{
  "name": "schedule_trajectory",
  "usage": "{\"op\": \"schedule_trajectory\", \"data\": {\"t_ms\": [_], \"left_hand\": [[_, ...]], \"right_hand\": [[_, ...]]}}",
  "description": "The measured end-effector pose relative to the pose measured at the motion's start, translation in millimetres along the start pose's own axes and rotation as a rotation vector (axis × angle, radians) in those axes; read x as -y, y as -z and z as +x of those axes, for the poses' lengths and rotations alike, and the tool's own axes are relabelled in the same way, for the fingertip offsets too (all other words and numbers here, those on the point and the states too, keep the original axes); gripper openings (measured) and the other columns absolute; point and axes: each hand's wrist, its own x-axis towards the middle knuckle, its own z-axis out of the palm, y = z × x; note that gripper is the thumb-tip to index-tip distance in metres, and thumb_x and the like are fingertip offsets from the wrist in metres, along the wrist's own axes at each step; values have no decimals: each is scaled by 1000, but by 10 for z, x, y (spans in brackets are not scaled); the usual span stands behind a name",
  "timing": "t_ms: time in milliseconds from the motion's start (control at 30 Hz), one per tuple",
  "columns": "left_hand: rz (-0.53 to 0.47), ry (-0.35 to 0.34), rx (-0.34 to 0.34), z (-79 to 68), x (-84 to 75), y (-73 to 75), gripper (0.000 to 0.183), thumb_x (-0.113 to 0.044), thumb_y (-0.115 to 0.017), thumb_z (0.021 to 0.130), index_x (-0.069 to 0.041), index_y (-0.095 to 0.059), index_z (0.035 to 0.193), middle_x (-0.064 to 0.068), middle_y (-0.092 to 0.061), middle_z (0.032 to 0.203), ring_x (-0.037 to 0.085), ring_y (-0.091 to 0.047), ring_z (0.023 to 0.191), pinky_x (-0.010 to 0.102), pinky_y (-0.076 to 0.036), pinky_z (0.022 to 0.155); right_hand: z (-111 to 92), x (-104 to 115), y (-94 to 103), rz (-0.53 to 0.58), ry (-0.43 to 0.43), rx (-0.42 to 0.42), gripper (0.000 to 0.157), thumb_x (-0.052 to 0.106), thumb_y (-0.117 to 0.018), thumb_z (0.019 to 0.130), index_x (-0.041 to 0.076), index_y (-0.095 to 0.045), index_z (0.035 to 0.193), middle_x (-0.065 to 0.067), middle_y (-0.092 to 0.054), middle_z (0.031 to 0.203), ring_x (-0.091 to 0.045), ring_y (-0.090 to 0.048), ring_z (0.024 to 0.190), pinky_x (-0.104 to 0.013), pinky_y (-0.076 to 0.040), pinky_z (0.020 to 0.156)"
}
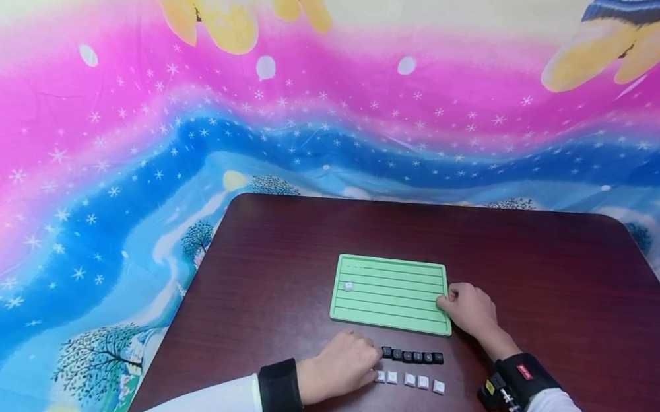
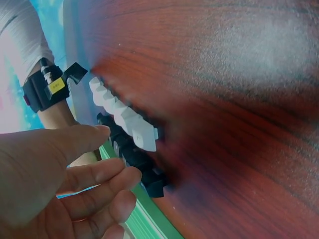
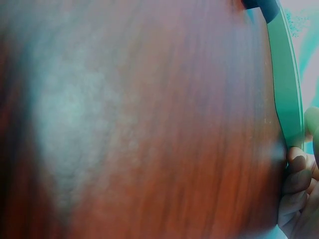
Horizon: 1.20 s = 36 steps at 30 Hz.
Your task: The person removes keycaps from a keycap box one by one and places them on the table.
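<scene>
My left hand [image 1: 343, 364] hovers at the left end of two rows of keycaps, its thumb and fingers apart with nothing between them. The black keycaps [image 1: 407, 357] form the farther row. Closer to me runs the row of white keycaps [image 1: 410, 379], also seen beside the thumb as a white keycap [image 2: 144, 134] in the left wrist view. Beyond both rows lies a green grooved board [image 1: 392, 305], carrying a single white keycap [image 1: 349, 287] near its left side. At the board's right edge, my right hand [image 1: 471, 307] grips it, thumb on top and fingers curled by the side.
Everything lies on a dark red-brown wooden table [image 1: 277, 260] with rounded far corners. A colourful printed cloth [image 1: 328, 100] hangs behind it and along its left side. Each wrist wears a black band, the right band [image 1: 525, 377] with a small device attached.
</scene>
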Motion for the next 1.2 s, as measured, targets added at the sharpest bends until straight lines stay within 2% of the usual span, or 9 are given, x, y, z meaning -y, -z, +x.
{"op": "schedule_trajectory", "data": {"t_ms": [200,400,533,800,933,1200], "left_hand": [[-27,33,13,26,48,27,21,-41,-72,90,-25,-68,78,-15,-60,65,1,-43,53,17,-27,55],[-36,52,22,63,110,23,28,-42,-69,92,-25,-62,71,-15,-56,61,2,-41,52,20,-23,54],[-15,60,8,85,153,34,31,-44,-69,92,-25,-59,69,-15,-56,61,4,-43,52,20,-24,53],[-25,85,22,121,227,51,26,-44,-68,93,-24,-66,77,-13,-61,66,3,-47,55,19,-31,55],[-38,92,13,127,254,65,26,-42,-69,93,-23,-66,76,-13,-59,64,3,-45,54,18,-30,53],[-54,126,-2,151,351,65,26,-40,-69,93,-22,-63,74,-12,-57,63,5,-49,55,20,-30,53]], "right_hand": [[7,-9,-4,-4,-4,-1,38,27,-61,86,16,-36,60,6,-26,56,-14,-23,51,-27,-18,51],[11,-15,-10,-6,-6,-3,37,26,-61,86,16,-37,60,6,-27,55,-14,-23,51,-28,-18,51],[14,-16,-14,-10,-10,-3,38,27,-61,86,16,-36,60,6,-27,55,-14,-23,51,-28,-18,51],[1,8,13,5,-2,-10,37,24,-62,86,16,-36,60,6,-26,56,-14,-23,52,-27,-18,51],[-5,19,19,9,0,-16,38,23,-63,87,16,-36,60,6,-26,56,-14,-23,52,-28,-18,52],[4,14,15,4,-5,-6,37,25,-62,85,17,-36,60,6,-26,56,-13,-22,52,-27,-18,52]]}}
